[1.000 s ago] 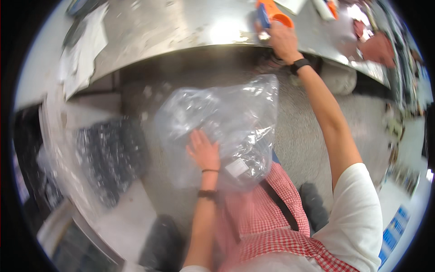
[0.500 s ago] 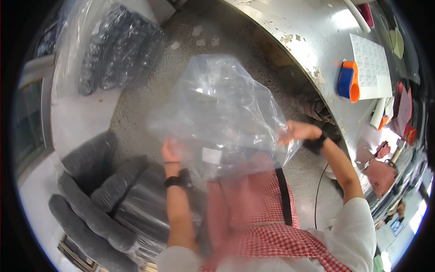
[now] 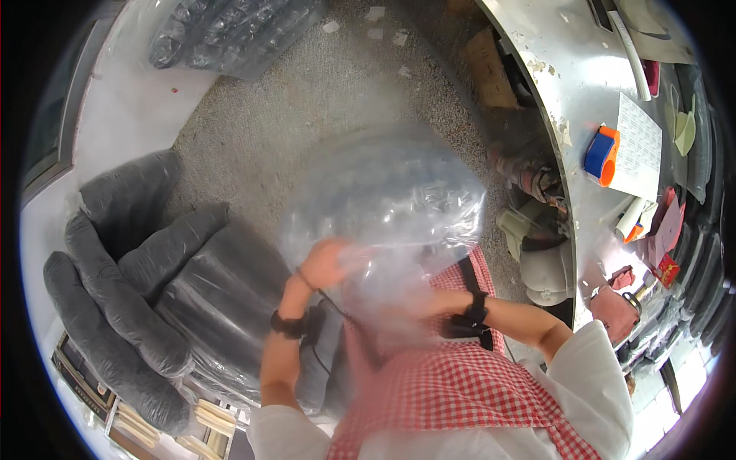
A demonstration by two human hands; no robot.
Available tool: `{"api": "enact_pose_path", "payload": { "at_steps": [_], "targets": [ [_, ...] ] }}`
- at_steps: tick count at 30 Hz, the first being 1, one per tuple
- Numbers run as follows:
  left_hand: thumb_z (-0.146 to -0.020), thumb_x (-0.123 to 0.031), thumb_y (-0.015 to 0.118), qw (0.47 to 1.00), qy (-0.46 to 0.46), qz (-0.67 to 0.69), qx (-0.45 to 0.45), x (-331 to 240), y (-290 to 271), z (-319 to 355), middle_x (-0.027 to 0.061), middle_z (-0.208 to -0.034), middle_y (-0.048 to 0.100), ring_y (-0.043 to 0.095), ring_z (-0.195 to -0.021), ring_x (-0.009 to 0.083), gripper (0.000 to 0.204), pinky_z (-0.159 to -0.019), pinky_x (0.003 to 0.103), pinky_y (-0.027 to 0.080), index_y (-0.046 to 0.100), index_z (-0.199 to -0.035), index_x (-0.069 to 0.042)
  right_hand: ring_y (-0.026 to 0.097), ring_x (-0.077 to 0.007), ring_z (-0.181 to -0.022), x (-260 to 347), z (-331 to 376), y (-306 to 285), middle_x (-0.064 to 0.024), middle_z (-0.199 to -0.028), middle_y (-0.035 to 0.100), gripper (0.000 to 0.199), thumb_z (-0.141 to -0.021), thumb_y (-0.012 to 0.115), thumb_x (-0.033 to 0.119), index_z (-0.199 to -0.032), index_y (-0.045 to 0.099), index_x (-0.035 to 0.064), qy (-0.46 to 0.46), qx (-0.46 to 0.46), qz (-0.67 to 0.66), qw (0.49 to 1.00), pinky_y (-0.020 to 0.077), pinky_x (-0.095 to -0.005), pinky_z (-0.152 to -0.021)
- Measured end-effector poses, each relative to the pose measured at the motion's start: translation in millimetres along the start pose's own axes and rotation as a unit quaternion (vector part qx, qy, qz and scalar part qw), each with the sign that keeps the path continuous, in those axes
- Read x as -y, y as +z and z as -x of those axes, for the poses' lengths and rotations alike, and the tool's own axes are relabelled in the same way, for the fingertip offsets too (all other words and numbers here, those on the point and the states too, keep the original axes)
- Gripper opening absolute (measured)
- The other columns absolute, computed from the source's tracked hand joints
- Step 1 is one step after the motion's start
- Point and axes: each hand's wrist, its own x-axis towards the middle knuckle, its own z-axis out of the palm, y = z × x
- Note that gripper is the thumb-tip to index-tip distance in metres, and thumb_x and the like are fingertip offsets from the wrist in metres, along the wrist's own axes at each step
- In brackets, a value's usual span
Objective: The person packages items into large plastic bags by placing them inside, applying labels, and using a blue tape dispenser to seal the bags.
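A large clear plastic bag (image 3: 383,192), puffed out and blurred by motion, hangs in front of my apron (image 3: 452,383). At its near left edge, my left hand (image 3: 326,264) is closed on the gathered film. My right hand (image 3: 418,307) reaches in from the right at the bag's crumpled near end; its fingers are smeared and partly covered by plastic. Both wrists carry dark bands. What the bag holds, if anything, cannot be made out through the shine.
Grey plastic-wrapped bundles (image 3: 230,307) are stacked at my left. A metal-topped table (image 3: 552,84) curves along the right, bearing an orange and blue tape dispenser (image 3: 602,157) and a printed sheet (image 3: 639,146). Another wrapped dark bundle (image 3: 230,34) lies far left, and a cardboard box (image 3: 489,69) stands under the table.
The bag has gone from spread and flatter to puffed and gathered at its near end. My right hand has moved inward and down toward my left hand. The view has shifted.
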Motion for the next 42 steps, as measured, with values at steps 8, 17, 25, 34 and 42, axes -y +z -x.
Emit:
{"api": "enact_pose_path", "payload": {
  "at_steps": [8, 17, 25, 34, 42],
  "targets": [
    [-0.067, -0.025, 0.079, 0.99, 0.058, -0.069, -0.106, 44, -30, 34, 0.0099, -0.081, 0.062, 0.059, -0.078, 0.0286, 0.043, -0.073, 0.037, 0.047, 0.068, -0.105, -0.008, 0.063, -0.0259, -0.082, 46, 1, -44, -0.0172, -0.094, 0.064, 0.05, -0.081, 0.072, 0.036, -0.119, 0.057, 0.008, 0.302, -0.162, 0.449, 0.825, 0.0513, -0.036, -0.073],
    [-0.064, -0.016, 0.078, 0.947, 0.306, 0.031, -0.089, -9, -46, 22, 0.0074, -0.073, 0.062, 0.062, -0.065, 0.0255, 0.036, -0.057, 0.035, 0.049, 0.068, -0.097, -0.007, 0.06, -0.029, -0.072, 48, -102, -7, -0.0093, -0.078, 0.062, 0.024, -0.07, 0.074, 0.015, -0.087, 0.062, 0.0011, -0.186, -0.036, 0.58, 0.792, 0.0479, -0.0388, -0.065],
    [-0.091, -0.021, 0.06, 0.941, 0.068, 0.331, 0.018, 108, -109, -39, 0.0069, -0.1, 0.067, 0.065, -0.088, 0.019, 0.028, -0.08, 0.03, 0.051, 0.062, -0.114, -0.005, 0.065, -0.027, -0.09, 149, -133, -115, -0.0131, -0.095, 0.067, 0.033, -0.09, 0.06, 0.033, -0.103, 0.065, 0.0033, -0.002, -0.166, 0.513, 0.842, 0.0501, -0.0338, -0.079],
    [-0.099, -0.038, 0.04, 0.957, -0.11, -0.247, 0.103, 274, -55, -164, 0.0162, -0.15, 0.029, 0.025, -0.14, 0.0335, 0.054, -0.112, 0.04, 0.024, 0.031, -0.146, -0.013, 0.016, -0.0304, -0.143, -2, -212, -367, -0.0133, -0.154, 0.021, 0.069, -0.094, 0.031, 0.06, -0.146, 0.028, 0.0148, 0.143, -0.088, 0.762, 0.625, 0.0202, -0.0602, -0.109],
    [-0.099, -0.046, 0.021, 0.973, -0.093, 0.053, 0.203, 382, -17, -225, 0.019, -0.148, 0.03, 0.027, -0.137, 0.036, 0.058, -0.108, 0.051, 0.029, 0.03, -0.143, -0.01, 0.012, -0.034, -0.143, -47, -270, -438, -0.016, -0.154, 0.019, 0.072, -0.094, 0.024, 0.063, -0.147, 0.025, 0.0134, 0.264, -0.013, 0.545, 0.796, 0.0098, -0.0534, -0.115]
  ]
}}
